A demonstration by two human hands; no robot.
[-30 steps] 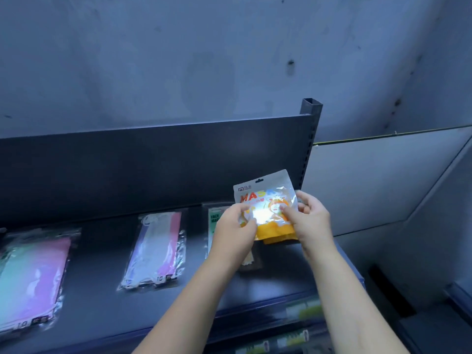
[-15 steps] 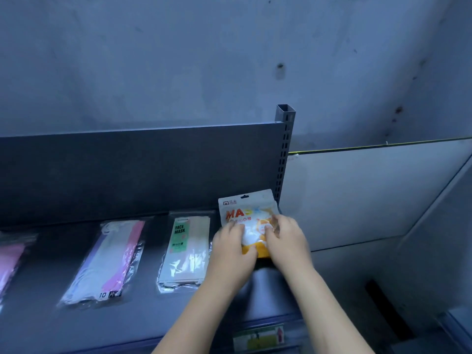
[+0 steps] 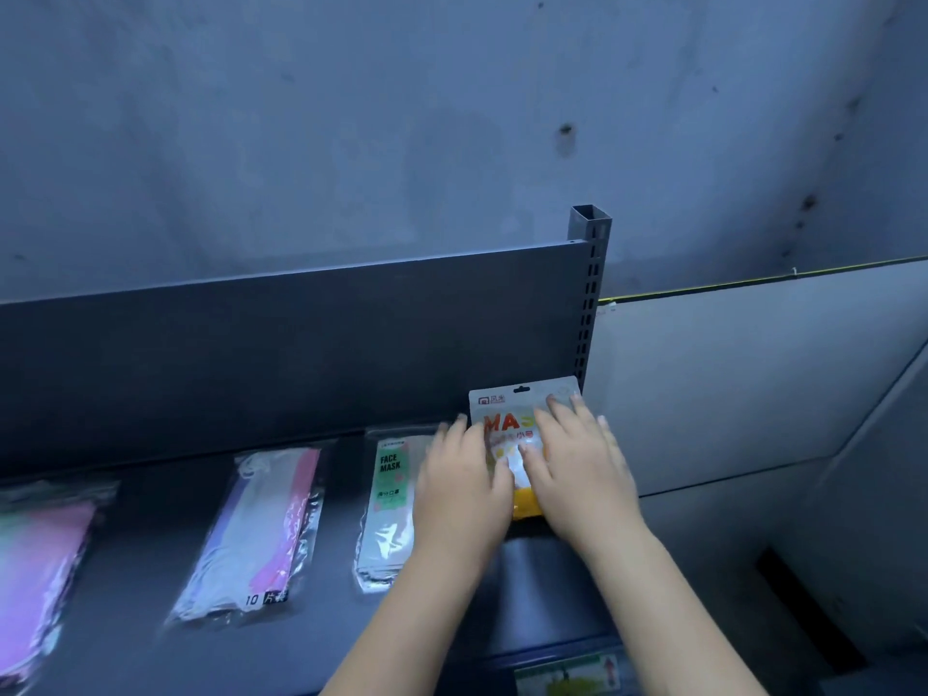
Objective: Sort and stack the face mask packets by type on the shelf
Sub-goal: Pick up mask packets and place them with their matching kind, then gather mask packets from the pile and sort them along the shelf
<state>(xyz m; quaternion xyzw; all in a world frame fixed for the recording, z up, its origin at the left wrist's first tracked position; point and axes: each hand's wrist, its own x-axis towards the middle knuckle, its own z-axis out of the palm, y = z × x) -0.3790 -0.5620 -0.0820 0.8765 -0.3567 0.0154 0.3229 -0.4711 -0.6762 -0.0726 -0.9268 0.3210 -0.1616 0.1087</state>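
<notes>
— Where is the orange mask packet (image 3: 507, 419)?

— At the right end of the dark shelf (image 3: 542, 585), face up. Its top edge is right at the grey back panel (image 3: 301, 354), and its top right corner is beside the foot of the slotted upright post (image 3: 592, 293).

— What does it look like?

— It has a white header with a small hang slot, and a red logo box with printed characters at the top left. Below that are big orange-red letters, "MA", then a yellow one that is partly covered. The middle is glossy and catches the light, and an orange-yellow band runs along the bottom. I cannot tell whether other packets lie beneath it.

— And the hands?

— Both lie on it. The left hand (image 3: 464, 487) covers its left side and the right hand (image 3: 577, 469) its right. Each grip is slack: the fingers are laid out straight and flat on the film, with nothing pinched. The fingertips are blurred.

— What else is on the shelf?

— Just left of it is a pale green packet (image 3: 389, 494) printed "FACE MASK", with its right edge under the left hand. Further left is a clear packet (image 3: 261, 529) of white, pink and purple masks marked "10". At the frame's left edge is a pastel packet (image 3: 40, 560), pink fading to green. The three lie apart in a row.
</notes>
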